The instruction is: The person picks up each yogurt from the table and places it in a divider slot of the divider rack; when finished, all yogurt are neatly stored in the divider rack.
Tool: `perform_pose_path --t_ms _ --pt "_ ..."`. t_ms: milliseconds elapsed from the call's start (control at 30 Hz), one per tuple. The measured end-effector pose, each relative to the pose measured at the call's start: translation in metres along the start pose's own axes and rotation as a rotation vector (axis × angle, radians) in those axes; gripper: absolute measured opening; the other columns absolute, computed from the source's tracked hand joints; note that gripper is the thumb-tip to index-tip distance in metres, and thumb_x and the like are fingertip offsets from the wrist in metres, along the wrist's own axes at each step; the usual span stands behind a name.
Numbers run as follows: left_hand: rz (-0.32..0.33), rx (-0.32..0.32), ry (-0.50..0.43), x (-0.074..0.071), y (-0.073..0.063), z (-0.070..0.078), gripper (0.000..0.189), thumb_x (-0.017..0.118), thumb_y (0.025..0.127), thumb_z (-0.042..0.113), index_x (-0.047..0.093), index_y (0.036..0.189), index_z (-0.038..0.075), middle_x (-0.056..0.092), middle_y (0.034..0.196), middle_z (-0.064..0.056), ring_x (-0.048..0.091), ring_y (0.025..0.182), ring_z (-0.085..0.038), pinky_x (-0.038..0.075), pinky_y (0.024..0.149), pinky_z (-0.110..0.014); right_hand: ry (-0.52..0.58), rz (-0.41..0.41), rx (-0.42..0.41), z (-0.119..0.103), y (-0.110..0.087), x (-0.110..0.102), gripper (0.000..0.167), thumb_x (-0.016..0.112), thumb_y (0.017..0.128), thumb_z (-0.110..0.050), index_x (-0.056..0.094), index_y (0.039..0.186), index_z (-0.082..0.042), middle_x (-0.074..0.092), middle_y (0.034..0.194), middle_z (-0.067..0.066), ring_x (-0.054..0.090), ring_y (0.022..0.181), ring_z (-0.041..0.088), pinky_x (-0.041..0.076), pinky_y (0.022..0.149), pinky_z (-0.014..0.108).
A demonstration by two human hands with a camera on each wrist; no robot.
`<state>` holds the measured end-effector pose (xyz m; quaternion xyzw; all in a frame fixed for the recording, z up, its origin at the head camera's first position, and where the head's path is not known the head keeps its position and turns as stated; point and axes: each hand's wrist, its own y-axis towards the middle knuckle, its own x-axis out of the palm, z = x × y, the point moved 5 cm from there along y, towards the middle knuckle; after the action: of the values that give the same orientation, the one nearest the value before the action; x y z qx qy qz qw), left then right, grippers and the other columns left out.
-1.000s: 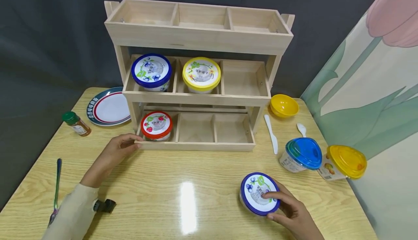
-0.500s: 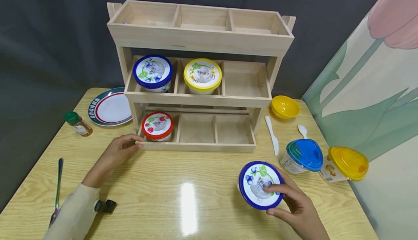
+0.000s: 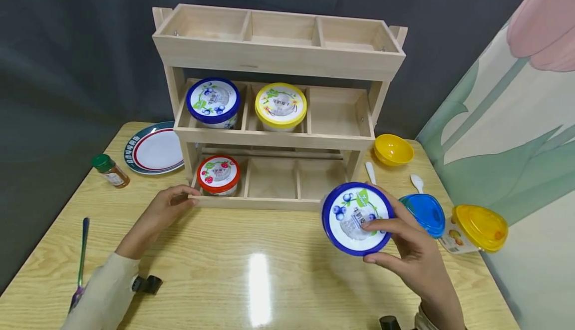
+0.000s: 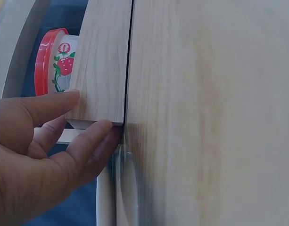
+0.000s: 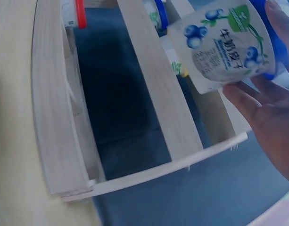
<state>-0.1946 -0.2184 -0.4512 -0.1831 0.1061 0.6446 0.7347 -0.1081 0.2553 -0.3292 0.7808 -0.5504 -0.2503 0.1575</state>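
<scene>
My right hand [image 3: 411, 247] holds a blueberry tub with a blue lid [image 3: 357, 217], raised above the table's right half. Its fingers and thumb grip around the tub, whose printed side faces the right wrist view. At the lower left corner of the three-tier wooden shelf [image 3: 274, 203], my left hand [image 3: 168, 207] pinches the front board's end, thumb and fingers on either side of the corner in the left wrist view. Just behind those fingers sits a red-lidded strawberry tub [image 3: 218, 174]. The middle tier carries another blue-lidded tub [image 3: 213, 100] and a yellow-lidded tub [image 3: 281, 104].
Right of the shelf are a yellow bowl [image 3: 393, 150], a white knife [image 3: 370, 172], a white spoon [image 3: 417, 182] and blue-lidded [image 3: 424, 214] and yellow-lidded containers [image 3: 480, 227]. On the left lie a plate [image 3: 157, 150], a green-capped spice jar [image 3: 111, 170] and a shiny long-handled utensil [image 3: 82, 257].
My right hand has lifted the blueberry tub off the table's front right area, up and toward the shelf. The left hand stays at the shelf corner.
</scene>
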Motion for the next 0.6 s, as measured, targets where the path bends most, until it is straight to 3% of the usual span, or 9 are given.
perform_pose_path --t_ms 167,300,500,600 --pt "0.0 -0.007 -0.005 0.001 0.0 0.0 0.03 0.061 0.113 0.014 0.065 0.136 -0.005 0.051 0.153 -0.026 0.057 0.133 -0.041 0.049 0.1 -0.036 0.013 -0.021 -0.156 -0.008 0.037 -0.006 0.035 0.084 0.094 -0.007 0.073 0.121 0.011 0.036 0.169 0.028 0.045 0.147 0.034 0.051 0.11 0.029" --pt "0.007 0.011 -0.014 0.001 0.001 0.001 0.03 0.062 0.113 0.013 0.065 0.136 -0.005 0.053 0.152 -0.026 0.058 0.132 -0.04 0.049 0.096 -0.029 -0.025 0.014 -0.165 -0.007 0.064 -0.014 0.045 0.086 0.093 -0.017 0.071 0.119 0.016 0.041 0.166 0.023 0.048 0.141 0.033 0.052 0.109 0.026" --pt "0.008 0.005 -0.026 0.002 0.001 -0.001 0.028 0.062 0.112 0.012 0.066 0.135 -0.005 0.054 0.149 -0.026 0.058 0.129 -0.037 0.049 0.093 -0.022 0.05 0.118 -0.209 0.004 0.1 -0.027 0.052 0.088 0.091 -0.016 0.066 0.121 0.021 0.038 0.168 0.024 0.039 0.15 0.04 0.052 0.109 0.029" --pt "0.006 -0.007 -0.028 0.002 0.001 -0.004 0.028 0.061 0.113 0.012 0.066 0.135 -0.004 0.054 0.15 -0.025 0.058 0.129 -0.036 0.05 0.093 -0.024 0.09 0.178 -0.202 0.013 0.114 -0.033 0.05 0.088 0.09 -0.008 0.066 0.125 0.02 0.039 0.167 0.023 0.042 0.147 0.041 0.054 0.107 0.03"
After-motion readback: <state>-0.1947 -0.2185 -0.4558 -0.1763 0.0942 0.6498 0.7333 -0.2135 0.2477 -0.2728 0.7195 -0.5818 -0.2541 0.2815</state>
